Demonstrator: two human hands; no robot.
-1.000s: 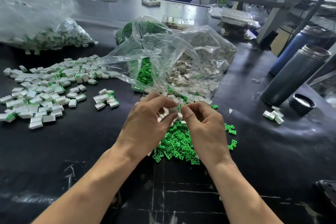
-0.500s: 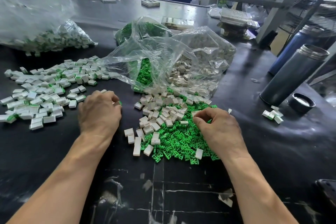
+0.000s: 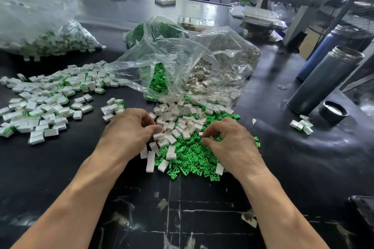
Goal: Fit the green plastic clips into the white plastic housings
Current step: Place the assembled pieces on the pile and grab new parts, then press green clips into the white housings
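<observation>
A heap of loose green clips point(image 3: 192, 155) lies on the black table in front of me, with loose white housings point(image 3: 182, 121) piled on its far and left side. My left hand point(image 3: 129, 133) is at the left edge of the housings, thumb and curled fingers closing round a white housing. My right hand point(image 3: 228, 143) rests on the right of the green heap, thumb and forefinger pinching a small green clip at their tips. Fitted housings with green showing point(image 3: 40, 107) are spread out on the left.
An open clear bag point(image 3: 182, 62) behind the heaps spills clips and housings. Another bag of fitted parts point(image 3: 50, 42) sits at the far left. A grey flask point(image 3: 323, 79), its black lid point(image 3: 333, 108), a blue bottle point(image 3: 321, 52) and three fitted parts point(image 3: 301, 125) stand at the right.
My left hand came back from the fitted parts on the left to the white housings. My right hand shifted slightly and now pinches in the green heap.
</observation>
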